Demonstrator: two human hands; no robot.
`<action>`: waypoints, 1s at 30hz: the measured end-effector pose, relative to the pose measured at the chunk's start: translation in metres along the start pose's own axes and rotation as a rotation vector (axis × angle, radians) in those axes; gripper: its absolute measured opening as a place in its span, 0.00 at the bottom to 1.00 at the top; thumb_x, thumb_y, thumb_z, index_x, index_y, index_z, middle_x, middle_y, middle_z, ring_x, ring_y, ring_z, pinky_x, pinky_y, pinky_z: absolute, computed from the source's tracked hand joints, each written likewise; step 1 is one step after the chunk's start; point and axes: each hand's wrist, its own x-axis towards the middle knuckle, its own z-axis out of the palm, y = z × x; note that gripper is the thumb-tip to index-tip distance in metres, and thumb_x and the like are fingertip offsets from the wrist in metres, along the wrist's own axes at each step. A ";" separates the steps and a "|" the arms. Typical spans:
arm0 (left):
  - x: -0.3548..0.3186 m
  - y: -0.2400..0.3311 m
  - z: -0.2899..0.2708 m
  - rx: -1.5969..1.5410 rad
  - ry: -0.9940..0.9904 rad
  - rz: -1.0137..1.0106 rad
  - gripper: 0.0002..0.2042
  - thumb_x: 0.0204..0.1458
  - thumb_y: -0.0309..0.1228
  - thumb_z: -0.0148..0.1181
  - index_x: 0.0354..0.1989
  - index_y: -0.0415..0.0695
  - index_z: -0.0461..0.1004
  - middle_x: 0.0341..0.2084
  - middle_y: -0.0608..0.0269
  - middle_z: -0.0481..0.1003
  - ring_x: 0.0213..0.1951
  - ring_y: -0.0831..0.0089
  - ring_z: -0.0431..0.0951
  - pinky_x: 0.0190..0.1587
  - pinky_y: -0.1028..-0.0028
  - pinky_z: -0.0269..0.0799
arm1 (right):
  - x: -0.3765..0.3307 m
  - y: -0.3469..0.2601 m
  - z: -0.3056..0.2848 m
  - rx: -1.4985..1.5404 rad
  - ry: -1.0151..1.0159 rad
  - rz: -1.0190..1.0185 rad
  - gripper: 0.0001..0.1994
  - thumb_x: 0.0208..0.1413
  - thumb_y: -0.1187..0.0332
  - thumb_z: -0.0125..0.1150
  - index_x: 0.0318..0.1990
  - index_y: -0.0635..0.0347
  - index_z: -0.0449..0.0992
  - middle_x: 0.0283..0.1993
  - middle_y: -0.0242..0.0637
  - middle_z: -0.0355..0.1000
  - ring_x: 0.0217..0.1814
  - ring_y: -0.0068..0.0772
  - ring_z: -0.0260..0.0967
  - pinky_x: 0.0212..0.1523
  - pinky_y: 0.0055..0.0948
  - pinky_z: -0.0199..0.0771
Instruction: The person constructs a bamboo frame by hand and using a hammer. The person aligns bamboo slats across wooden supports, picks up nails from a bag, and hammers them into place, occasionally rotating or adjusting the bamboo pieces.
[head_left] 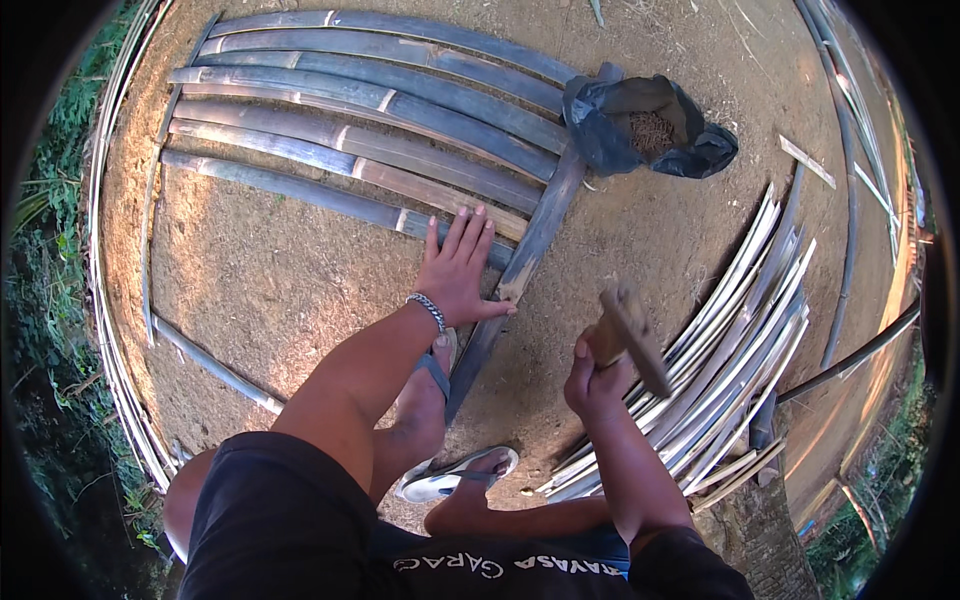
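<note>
Split bamboo slats (pixel 400 105) lie side by side on the ground, their right ends meeting a dark bamboo crosspiece (pixel 553 205). My left hand (pixel 460 262) is spread flat over the end of the nearest slat (pixel 300 185), thumb reaching onto the crosspiece. In my right hand (pixel 598 388) is a hammer (pixel 642 350), gripped by its light wooden handle and raised right of the crosspiece. The hammer's head is slightly blurred. No nail shows clearly near my left hand.
A black plastic bag (pixel 598 135) holding brown nails (pixel 652 132) sits by the crosspiece's far end. To the right lies a pile of split bamboo strips (pixel 715 340). A thin pole (pixel 215 362) lies at left. My sandalled feet (pixel 465 474) stand close below the crosspiece.
</note>
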 end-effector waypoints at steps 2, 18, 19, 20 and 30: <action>0.001 0.002 0.000 -0.007 0.004 0.004 0.68 0.38 0.79 0.59 0.78 0.36 0.44 0.79 0.47 0.41 0.80 0.51 0.35 0.76 0.38 0.25 | 0.000 0.006 0.009 -0.215 -0.145 0.109 0.22 0.65 0.67 0.58 0.66 0.56 0.67 0.50 0.60 0.75 0.48 0.65 0.77 0.47 0.51 0.78; 0.000 -0.001 0.004 0.018 0.010 0.008 0.68 0.39 0.81 0.55 0.78 0.36 0.44 0.79 0.48 0.40 0.80 0.52 0.34 0.75 0.37 0.24 | -0.009 0.028 0.035 -0.224 -0.167 0.349 0.23 0.64 0.68 0.60 0.66 0.58 0.69 0.50 0.58 0.76 0.51 0.64 0.77 0.50 0.50 0.77; -0.001 -0.001 0.004 0.017 0.018 0.010 0.68 0.39 0.80 0.55 0.78 0.36 0.44 0.79 0.48 0.40 0.80 0.52 0.34 0.75 0.38 0.24 | -0.013 0.030 0.033 -0.194 -0.099 0.283 0.23 0.64 0.68 0.60 0.66 0.59 0.69 0.50 0.58 0.77 0.50 0.63 0.77 0.50 0.49 0.77; -0.001 -0.002 0.004 0.015 0.025 0.012 0.68 0.39 0.80 0.56 0.78 0.36 0.44 0.79 0.47 0.40 0.80 0.52 0.34 0.75 0.38 0.24 | -0.016 0.033 0.029 -0.163 -0.032 0.217 0.23 0.64 0.68 0.60 0.66 0.60 0.69 0.49 0.57 0.77 0.49 0.62 0.77 0.49 0.49 0.77; -0.001 0.000 0.001 -0.007 -0.001 0.007 0.68 0.39 0.78 0.58 0.78 0.36 0.44 0.79 0.48 0.41 0.80 0.52 0.35 0.75 0.37 0.24 | 0.000 0.021 0.025 -0.291 -0.203 0.500 0.22 0.64 0.65 0.57 0.66 0.49 0.67 0.56 0.58 0.75 0.54 0.65 0.75 0.51 0.55 0.76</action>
